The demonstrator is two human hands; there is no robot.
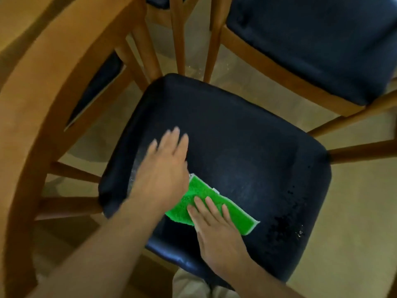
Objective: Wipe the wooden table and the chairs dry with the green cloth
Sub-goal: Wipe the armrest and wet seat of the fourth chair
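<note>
While both hands work low over the nearest chair, the layout reads so:

Right hand (211, 227): nearest of the two, fingers flat and slightly spread, pressing down on the cloth; not gripping it.

Green cloth (209, 204): flat on the dark seat, its near half under the right fingers, its far corner touching the left wrist; long axis slants from far-left to near-right.

Left hand (166, 163): just beyond the cloth, open and blurred, palm down over the seat; whether it touches the seat I cannot tell.

Seat (247, 136): stretches away beyond both hands; beads of water (285, 222) sit to the right of the right hand, past the cloth's near-right end.

Likely next stroke: rightward along the cloth's axis, led by the right hand.

Second chair (311, 44): well beyond, far right, untouched.
</note>
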